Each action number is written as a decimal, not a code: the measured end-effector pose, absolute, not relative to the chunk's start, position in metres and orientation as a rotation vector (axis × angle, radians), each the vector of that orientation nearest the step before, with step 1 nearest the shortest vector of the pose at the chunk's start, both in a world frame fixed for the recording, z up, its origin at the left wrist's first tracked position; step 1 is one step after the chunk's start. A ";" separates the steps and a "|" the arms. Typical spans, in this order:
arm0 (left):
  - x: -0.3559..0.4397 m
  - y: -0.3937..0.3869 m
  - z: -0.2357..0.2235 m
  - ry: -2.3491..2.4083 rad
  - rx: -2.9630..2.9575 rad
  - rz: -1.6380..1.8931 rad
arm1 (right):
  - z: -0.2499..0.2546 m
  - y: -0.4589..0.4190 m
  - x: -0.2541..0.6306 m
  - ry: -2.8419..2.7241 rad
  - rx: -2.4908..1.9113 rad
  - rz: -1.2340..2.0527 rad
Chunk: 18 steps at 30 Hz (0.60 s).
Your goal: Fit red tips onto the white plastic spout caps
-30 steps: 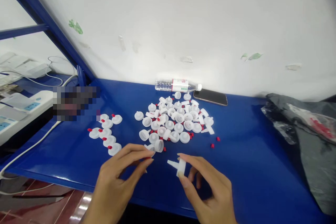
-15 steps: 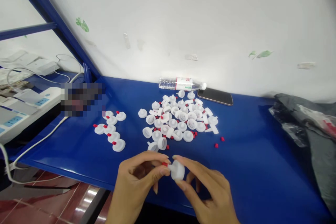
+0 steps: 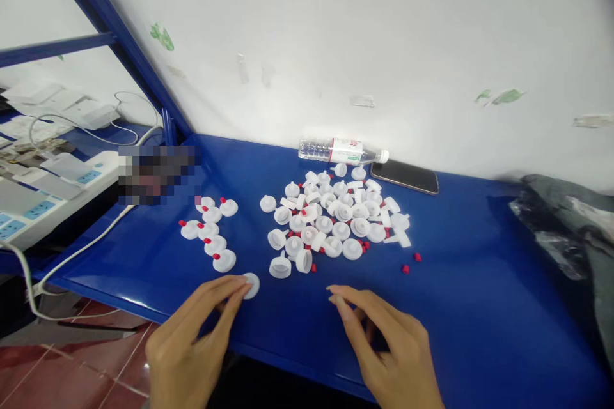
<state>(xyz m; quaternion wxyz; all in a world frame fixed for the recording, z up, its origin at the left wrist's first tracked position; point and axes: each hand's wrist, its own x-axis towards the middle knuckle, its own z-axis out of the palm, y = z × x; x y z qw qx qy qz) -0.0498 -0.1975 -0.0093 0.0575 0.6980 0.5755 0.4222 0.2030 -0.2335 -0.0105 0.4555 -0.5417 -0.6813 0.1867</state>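
Note:
My left hand [image 3: 192, 339] reaches forward over the blue table [image 3: 480, 307], and its thumb and forefinger tips pinch the edge of a white cap [image 3: 251, 285] low over the surface. This cap is just in front of a small group of white caps with red plugs [image 3: 211, 233]. My right hand [image 3: 384, 345] hovers near the front edge with its fingers loosely apart and nothing in them. A pile of white caps [image 3: 336, 217] with red plugs among them lies beyond both hands.
Two loose red plugs [image 3: 410, 263] lie right of the pile. A water bottle [image 3: 343, 150] and a phone [image 3: 405, 177] lie by the wall. A dark plastic bag [image 3: 566, 223] fills the right. Power strips [image 3: 29, 211] and a white cable [image 3: 71, 255] are at the left.
Earlier both hands pressed a red plug and a white cap together at the middle. Now my left hand has carried the cap left toward the plugged group, and my right hand is empty.

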 end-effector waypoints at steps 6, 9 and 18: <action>-0.055 -0.180 -0.012 1.900 1.838 1.342 | -0.012 -0.233 0.202 -1.670 -1.433 0.462; -0.054 -0.174 -0.012 1.989 1.675 1.316 | -0.011 -0.231 0.201 -1.670 -1.462 0.472; -0.029 -0.191 0.011 2.009 1.910 1.374 | -0.010 -0.228 0.200 -1.681 -1.494 0.511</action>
